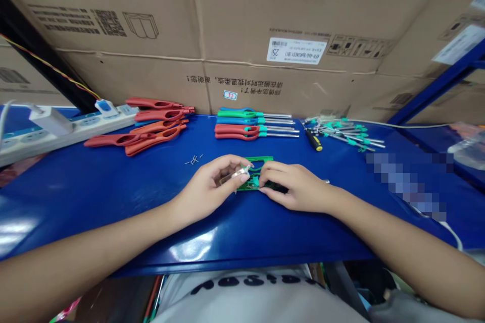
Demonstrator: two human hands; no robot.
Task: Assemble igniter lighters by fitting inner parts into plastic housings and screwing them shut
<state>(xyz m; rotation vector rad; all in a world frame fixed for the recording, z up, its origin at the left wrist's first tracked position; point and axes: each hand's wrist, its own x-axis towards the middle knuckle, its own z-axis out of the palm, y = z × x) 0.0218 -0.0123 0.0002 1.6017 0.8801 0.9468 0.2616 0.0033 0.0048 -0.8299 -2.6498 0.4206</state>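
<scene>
The green lighter casing (261, 159) lies on the blue surface (212, 227), between the two hands, with small metal and teal parts inside it. The left hand (215, 184), at the casing's left end, grasps a small clear-and-silver part (238, 173) between thumb and fingers. The right hand (293, 186) is bent over the casing's right end, fingertips close together at the teal piece; whether they grip it cannot be told. Something dark shows beneath that palm, mostly hidden.

Left of the casing, beyond the left hand, lie a few loose screws (194, 160). Farther to its left and back are red and orange lighter handles (155, 137), piled beside a white power strip (102, 120). Directly behind the casing, lighters with metal tubes (242, 131) lie side by side in green, blue and red. Behind it to the right are a black-and-yellow screwdriver (313, 140) and a heap of metal tubes with teal fittings (346, 132). Farthest back from the casing stands a large cardboard box (235, 25) with upside-down AUX lettering.
</scene>
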